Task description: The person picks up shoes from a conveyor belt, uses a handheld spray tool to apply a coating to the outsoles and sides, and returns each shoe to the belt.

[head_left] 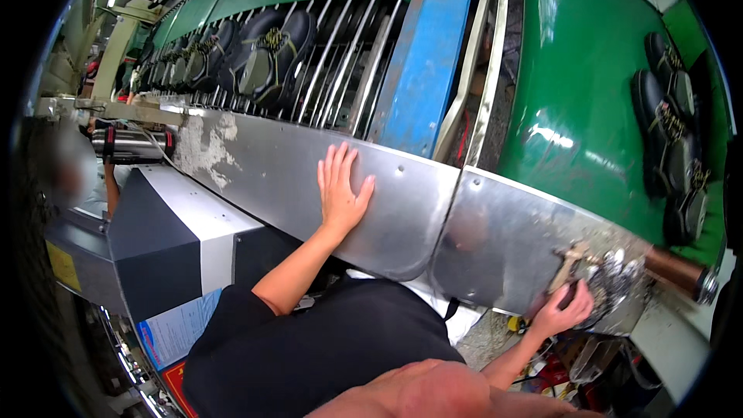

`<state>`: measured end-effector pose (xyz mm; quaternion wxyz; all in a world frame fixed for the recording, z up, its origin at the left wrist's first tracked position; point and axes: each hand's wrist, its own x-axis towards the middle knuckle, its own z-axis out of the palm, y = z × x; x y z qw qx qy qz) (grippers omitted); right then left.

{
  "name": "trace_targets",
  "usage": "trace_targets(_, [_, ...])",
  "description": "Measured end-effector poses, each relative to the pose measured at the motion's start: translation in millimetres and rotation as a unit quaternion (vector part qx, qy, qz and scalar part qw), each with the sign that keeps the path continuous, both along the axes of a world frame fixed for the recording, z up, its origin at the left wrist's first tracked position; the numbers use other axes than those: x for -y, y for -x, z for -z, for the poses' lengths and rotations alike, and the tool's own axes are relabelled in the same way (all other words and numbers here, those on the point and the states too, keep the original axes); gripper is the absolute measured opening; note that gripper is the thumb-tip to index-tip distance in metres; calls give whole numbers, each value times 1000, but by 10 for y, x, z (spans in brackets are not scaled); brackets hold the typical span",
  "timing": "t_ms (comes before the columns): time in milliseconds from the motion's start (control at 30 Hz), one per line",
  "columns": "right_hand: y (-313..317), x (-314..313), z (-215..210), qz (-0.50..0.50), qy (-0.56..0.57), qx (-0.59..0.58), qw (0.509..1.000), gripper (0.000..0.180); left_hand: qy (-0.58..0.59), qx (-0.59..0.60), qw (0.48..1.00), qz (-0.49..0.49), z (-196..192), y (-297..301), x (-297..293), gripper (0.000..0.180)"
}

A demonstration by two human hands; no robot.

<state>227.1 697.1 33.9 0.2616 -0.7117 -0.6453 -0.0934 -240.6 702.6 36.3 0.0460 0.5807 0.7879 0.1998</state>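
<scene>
Leaning over the steel panel (402,209), the person spreads the left hand (340,190) flat on it, fingers open, seemingly for support. Right of that hand, at the panel's lower edge, the right hand (563,310) curls around a small dark thing (569,292), gripping it under a brass fitting (571,257). Above the panel, black shoes (263,58) sit on a wire rack (340,54); more shoes ride the green belt (580,93).
</scene>
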Motion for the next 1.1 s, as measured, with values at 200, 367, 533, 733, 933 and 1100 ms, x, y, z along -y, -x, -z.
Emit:
trace_targets(200, [126, 175, 168, 28, -41, -2, 999, 38, -240, 195, 951, -22, 113, 766, -281, 92])
trace_targets(367, [99, 411, 438, 13, -95, -54, 994, 47, -303, 282, 871, -264, 430, 2613, -1055, 91])
trace_targets(533, [221, 278, 337, 2, -86, -102, 991, 47, -299, 166, 906, -251, 407, 3301, -1145, 75])
trace_targets(733, [56, 519, 508, 28, -65, -87, 994, 51, -298, 554, 760, -166, 320, 2557, -697, 48])
trace_targets(933, [250, 157, 411, -11, -33, -49, 998, 59, -106, 430, 896, -14, -217, 1629, 169, 38])
trace_targets(1100, [325, 116, 263, 7, -39, -38, 998, 52, 40, 144, 952, 267, -999, 149, 879, 77])
